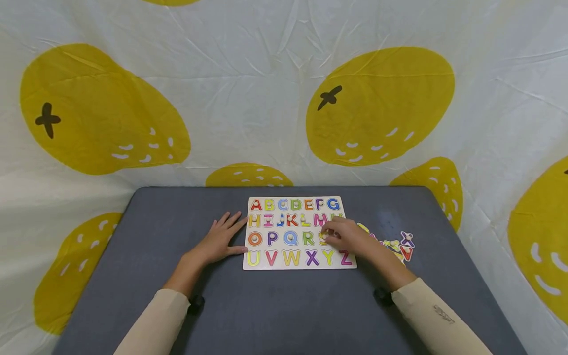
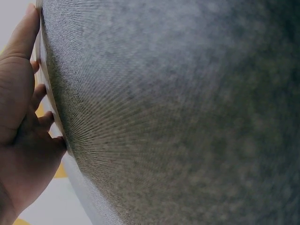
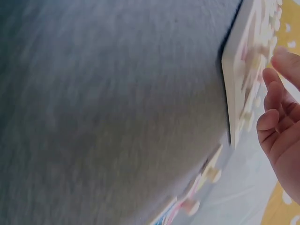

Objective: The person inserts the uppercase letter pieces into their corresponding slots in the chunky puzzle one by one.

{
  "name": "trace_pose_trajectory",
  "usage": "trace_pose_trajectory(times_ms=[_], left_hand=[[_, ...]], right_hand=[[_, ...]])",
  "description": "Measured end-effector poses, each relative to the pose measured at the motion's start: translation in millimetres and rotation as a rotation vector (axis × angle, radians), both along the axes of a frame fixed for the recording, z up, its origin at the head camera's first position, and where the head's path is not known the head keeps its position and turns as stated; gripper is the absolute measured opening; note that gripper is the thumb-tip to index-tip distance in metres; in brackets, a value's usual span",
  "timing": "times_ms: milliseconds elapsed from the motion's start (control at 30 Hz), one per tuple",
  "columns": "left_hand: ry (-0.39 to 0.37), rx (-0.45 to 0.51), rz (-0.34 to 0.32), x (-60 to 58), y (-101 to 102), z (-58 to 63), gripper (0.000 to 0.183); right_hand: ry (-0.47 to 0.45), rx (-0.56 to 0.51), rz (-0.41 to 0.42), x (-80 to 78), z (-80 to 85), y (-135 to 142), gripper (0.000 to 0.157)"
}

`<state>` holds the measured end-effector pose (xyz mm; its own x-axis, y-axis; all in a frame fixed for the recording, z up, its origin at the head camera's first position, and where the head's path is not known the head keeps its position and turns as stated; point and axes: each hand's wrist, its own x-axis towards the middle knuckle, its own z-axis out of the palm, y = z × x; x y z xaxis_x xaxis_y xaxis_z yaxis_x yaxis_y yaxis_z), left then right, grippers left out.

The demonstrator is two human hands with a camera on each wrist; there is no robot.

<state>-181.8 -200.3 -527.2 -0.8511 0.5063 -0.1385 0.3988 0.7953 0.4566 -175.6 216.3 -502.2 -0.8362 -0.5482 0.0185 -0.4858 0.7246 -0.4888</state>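
Observation:
A wooden alphabet puzzle board [image 1: 275,267] lies on the dark grey table. Knobbed letters fill its upper rows, while the bottom row from U to Z shows flat. My left hand [image 1: 219,240] lies spread at the board's left edge, its thumb and fingertips touching the edge; the left wrist view shows this hand [image 2: 23,103] side-on. Over the right part of the third row is my right hand [image 1: 348,236], fingertips bent close to the yellow letter S [image 1: 323,238]. In the right wrist view, that hand [image 3: 283,112] has curled fingers beside blurred knobs; whether they pinch one is unclear.
Loose letter pieces lie right of the board, partly under my right forearm: a purple X [image 1: 407,239], a red V-shaped piece [image 1: 406,253] and several yellow and pink ones. Behind the table [image 1: 146,236] hangs a white cloth [image 1: 248,98] with large yellow fruit prints.

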Motion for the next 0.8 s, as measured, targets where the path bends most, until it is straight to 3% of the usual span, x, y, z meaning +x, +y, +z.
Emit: trace_pose_trajectory(times_ms=[300,500,800], left_hand=[[0.002,0.016,0.001,0.5,0.3,-1.2,0.093],[0.005,0.016,-0.002,1.1,-0.6,-0.1,0.093],[0.006,0.022,-0.002,0.3,-0.4,-1.1,0.093]], right_hand=[[0.007,0.003,-0.095,3.4,11.2,42.5,0.011],[-0.067,-0.007,-0.173,9.8,15.6,77.2,0.015],[0.053,0.031,-0.151,21.0,11.6,112.1,0.005]])
